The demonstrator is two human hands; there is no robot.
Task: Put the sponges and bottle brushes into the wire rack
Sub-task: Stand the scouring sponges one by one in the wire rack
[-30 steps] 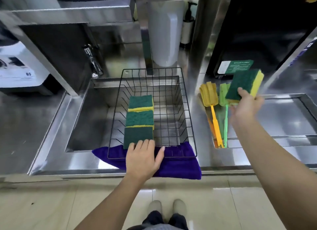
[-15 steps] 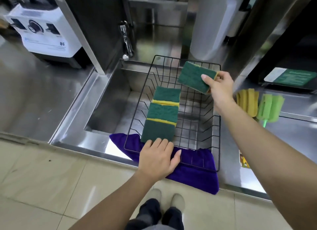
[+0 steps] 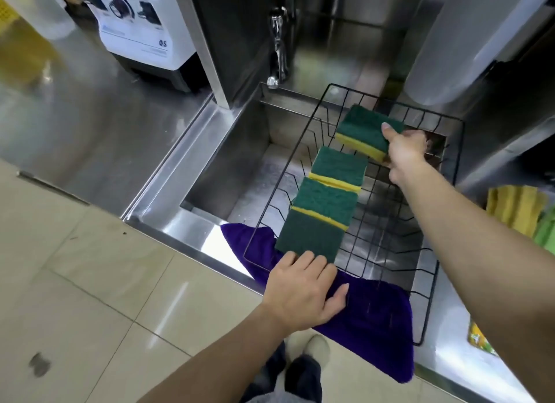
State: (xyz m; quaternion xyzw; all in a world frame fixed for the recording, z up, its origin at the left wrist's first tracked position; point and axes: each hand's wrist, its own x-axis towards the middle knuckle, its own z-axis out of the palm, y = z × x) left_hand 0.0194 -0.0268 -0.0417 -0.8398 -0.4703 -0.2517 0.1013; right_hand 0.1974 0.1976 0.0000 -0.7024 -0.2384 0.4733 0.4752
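Observation:
A black wire rack (image 3: 432, 285) sits over the steel sink, its front on a purple cloth. Three green-and-yellow sponges (image 3: 326, 202) lie in a row along its left side. My right hand (image 3: 405, 150) holds a fourth green-and-yellow sponge (image 3: 365, 129) low over the rack's far end, just behind the row. My left hand (image 3: 303, 291) rests flat on the rack's front edge and the cloth, fingers apart. A yellow bottle brush head (image 3: 513, 207) and a green brush head (image 3: 546, 229) lie on the counter at the right edge.
The steel sink (image 3: 228, 162) has a tap (image 3: 277, 48) at its back. A white appliance (image 3: 135, 27) stands on the left counter, a tall white container (image 3: 465, 36) behind the rack. The purple cloth (image 3: 369, 321) hangs over the counter's front edge.
My right hand has carried the fourth sponge from the right counter over to the rack's far end and lowered it. The left hand has stayed on the rack's front edge.

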